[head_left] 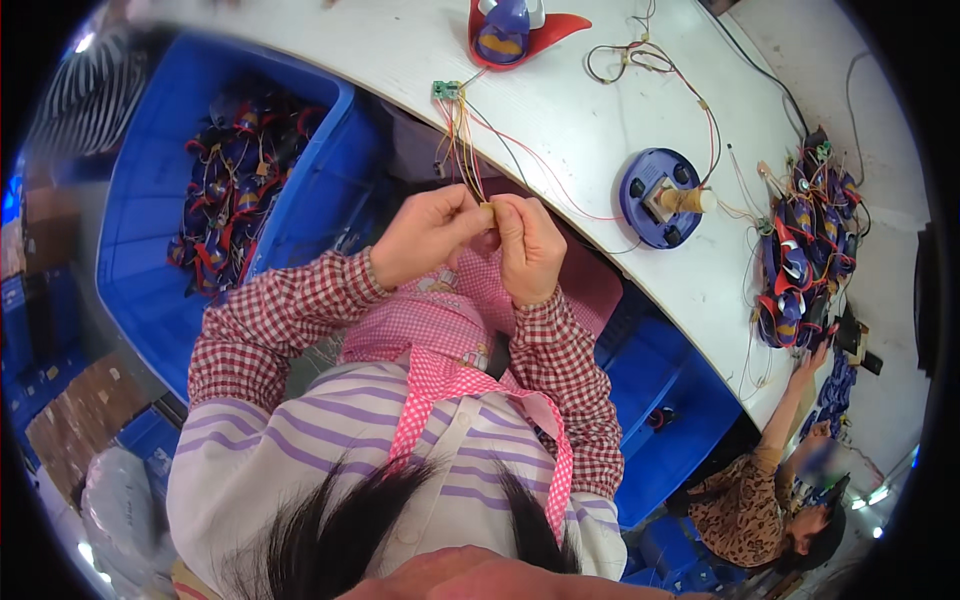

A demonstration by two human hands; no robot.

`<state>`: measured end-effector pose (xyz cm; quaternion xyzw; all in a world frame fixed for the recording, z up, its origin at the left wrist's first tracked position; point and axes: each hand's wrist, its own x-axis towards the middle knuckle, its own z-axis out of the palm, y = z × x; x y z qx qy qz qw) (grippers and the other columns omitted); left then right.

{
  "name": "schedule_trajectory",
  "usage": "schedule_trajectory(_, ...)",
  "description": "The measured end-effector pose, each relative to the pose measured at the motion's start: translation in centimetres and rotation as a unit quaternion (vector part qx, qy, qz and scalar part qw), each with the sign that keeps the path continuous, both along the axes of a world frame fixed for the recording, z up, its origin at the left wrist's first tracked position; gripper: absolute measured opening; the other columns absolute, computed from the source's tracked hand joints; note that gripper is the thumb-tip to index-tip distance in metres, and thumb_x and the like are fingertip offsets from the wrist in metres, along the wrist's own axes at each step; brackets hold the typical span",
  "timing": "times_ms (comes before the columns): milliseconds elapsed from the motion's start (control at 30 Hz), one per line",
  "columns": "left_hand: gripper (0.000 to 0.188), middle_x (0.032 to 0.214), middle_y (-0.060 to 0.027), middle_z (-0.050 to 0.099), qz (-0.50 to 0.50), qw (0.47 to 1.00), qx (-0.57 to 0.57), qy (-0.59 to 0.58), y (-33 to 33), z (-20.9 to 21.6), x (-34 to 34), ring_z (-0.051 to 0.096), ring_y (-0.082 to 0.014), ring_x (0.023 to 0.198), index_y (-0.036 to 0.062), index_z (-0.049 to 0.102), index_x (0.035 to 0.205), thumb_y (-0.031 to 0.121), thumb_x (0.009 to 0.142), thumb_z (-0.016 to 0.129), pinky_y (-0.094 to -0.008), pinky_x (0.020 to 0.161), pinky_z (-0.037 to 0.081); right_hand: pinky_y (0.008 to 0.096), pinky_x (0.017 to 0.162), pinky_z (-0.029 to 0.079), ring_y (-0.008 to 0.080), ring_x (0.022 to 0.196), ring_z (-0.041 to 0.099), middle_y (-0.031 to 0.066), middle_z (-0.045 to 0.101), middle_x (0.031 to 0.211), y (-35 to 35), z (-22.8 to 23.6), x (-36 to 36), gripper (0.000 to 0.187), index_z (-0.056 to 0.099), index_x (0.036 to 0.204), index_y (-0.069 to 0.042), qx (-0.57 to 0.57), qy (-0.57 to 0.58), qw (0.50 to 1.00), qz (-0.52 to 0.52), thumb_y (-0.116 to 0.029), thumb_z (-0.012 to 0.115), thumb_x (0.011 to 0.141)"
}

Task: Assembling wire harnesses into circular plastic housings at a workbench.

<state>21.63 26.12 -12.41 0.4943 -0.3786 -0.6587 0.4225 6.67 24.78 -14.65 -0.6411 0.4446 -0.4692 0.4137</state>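
While your left hand (435,230) and right hand (529,248) are closed, pinching one small yellowish piece (488,207) beside the white table (395,45), several thin wires (462,135), too fine to count, run to one green circuit board (446,91); on the table lie one blue round base (650,188) and one red-purple toy (504,36)

1. The wires (462,140) look thin and smooth, with a plastic skin.
2. The green board (446,91) looks hard and flat.
3. The red and purple piece (502,30) is smooth, glossy plastic.
4. The round blue base (650,172) is hard, shiny plastic.
5. The white table top (520,110) is smooth, with a soft shine.
6. The big blue bin (150,200) is smooth, shiny plastic.
7. The checked sleeves (290,310) are matt, wrinkly cloth.
8. The pink apron (430,325) is matt cloth.
9. The striped top (330,420) is soft-looking cloth.
10. The pale bag (115,505) looks like crinkly, shiny plastic.
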Motion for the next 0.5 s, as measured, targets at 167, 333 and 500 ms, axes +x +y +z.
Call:
schedule_trajectory(167, 0.010, 0.080, -0.0049, 0.053, 0.144, 0.852, -0.301, -0.404, -6.8, 0.1, 4.8, 0.048, -0.0132, 0.065, 0.0012, 0.059, 0.089, 0.010, 0.086, 0.057, -0.0241, 0.058, 0.042, 0.0188, 0.053, 0.041, 0.0096, 0.059, 0.050, 0.0050, 0.059, 0.081, -0.2, 0.6, -0.7, 0.013, 0.062, 0.096, 0.003, 0.017, -0.016, 1.000, 0.008, -0.005, 0.055, 0.091)
schedule_trajectory(333, 0.013, 0.082, -0.0054, 0.052, 0.095, 0.621, -0.504, -0.592, -10.0, -1.4, 6.2, 0.047, -0.0131, 0.065, 0.0004, 0.060, 0.094, 0.011, 0.086, 0.057, -0.0229, 0.058, 0.042, 0.0184, 0.053, 0.042, 0.0094, 0.058, 0.051, 0.0053, 0.059, 0.081, -0.4, 0.2, -1.2, 0.014, 0.061, 0.098, 0.003, 0.023, -0.020, 0.999, 0.013, -0.007, 0.054, 0.092)
schedule_trajectory(500, 0.013, 0.077, -0.0045, 0.053, 0.013, 0.817, -0.373, -0.440, -10.9, -0.4, 6.7, 0.048, -0.0124, 0.063, -0.0005, 0.059, 0.092, 0.011, 0.085, 0.059, -0.0220, 0.056, 0.042, 0.0184, 0.053, 0.044, 0.0093, 0.059, 0.053, 0.0059, 0.059, 0.081, -0.3, 0.5, -1.1, 0.015, 0.059, 0.102, 0.002, 0.113, -0.090, 0.989, 0.015, -0.008, 0.052, 0.093)
